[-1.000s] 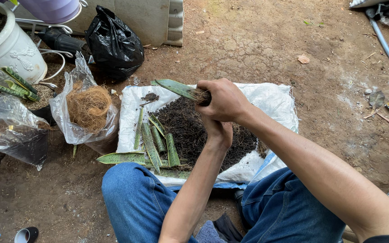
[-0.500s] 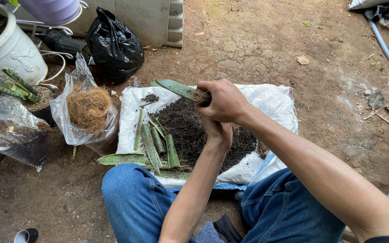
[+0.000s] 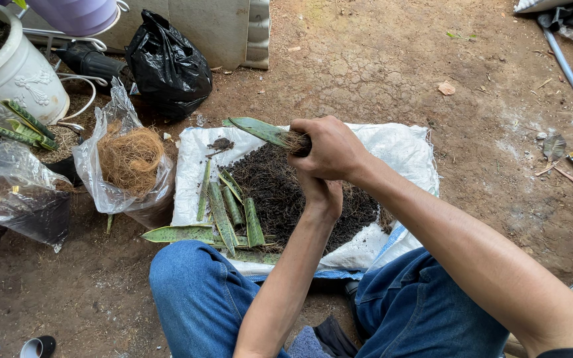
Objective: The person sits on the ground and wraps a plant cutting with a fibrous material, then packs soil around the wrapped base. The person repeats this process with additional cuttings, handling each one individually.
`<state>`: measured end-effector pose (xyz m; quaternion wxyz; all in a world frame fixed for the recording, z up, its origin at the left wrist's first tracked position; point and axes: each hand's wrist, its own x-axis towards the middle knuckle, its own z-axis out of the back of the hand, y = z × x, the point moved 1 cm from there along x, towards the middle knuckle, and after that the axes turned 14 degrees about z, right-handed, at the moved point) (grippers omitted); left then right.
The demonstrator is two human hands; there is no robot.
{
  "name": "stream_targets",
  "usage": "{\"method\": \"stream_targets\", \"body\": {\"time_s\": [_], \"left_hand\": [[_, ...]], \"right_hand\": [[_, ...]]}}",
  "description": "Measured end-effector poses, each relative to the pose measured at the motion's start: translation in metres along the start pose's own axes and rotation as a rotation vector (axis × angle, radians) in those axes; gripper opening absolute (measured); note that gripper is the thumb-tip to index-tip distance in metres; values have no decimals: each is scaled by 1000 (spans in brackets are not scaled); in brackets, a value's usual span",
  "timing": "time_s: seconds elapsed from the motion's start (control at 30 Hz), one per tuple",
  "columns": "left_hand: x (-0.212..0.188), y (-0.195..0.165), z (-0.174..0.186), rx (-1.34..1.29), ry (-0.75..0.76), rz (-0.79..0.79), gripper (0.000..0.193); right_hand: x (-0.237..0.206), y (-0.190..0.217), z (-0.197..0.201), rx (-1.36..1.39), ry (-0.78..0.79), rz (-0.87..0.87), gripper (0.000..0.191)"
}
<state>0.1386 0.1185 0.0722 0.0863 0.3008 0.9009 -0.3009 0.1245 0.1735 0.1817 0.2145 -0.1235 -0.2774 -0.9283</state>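
bare brown dirt yard (image 3: 379, 66); one white woven sack (image 3: 399, 149) bearing dark soil; right hand (image 3: 329, 149) grips one rooted green leaf cutting (image 3: 260, 129); left hand (image 3: 323, 195) beneath, grip unclear.

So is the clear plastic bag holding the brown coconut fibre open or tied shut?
Open. The clear plastic bag gapes at its top, with the brown fibre clump showing uncovered inside.

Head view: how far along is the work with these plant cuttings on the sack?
Done, it seems: several green cuttings lie side by side on the white sack, beside a heap of dark soil. In hand: the right hand grips one leaf at its rooty base, with the left hand just beneath. Left: the bagged coconut fibre looks untouched.
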Motion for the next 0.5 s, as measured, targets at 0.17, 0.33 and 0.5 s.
{"method": "stream_targets", "body": {"time_s": [0.17, 0.33, 0.5], "left_hand": [[1, 0, 0, -21, 10, 17, 45], [5, 3, 4, -13, 9, -1, 45], [-33, 20, 47, -29, 29, 5, 49]], "right_hand": [[0, -1, -1, -1, 8, 1, 29], [0, -1, -1, -10, 1, 9, 30], [1, 0, 0, -7, 17, -11, 29]]}}
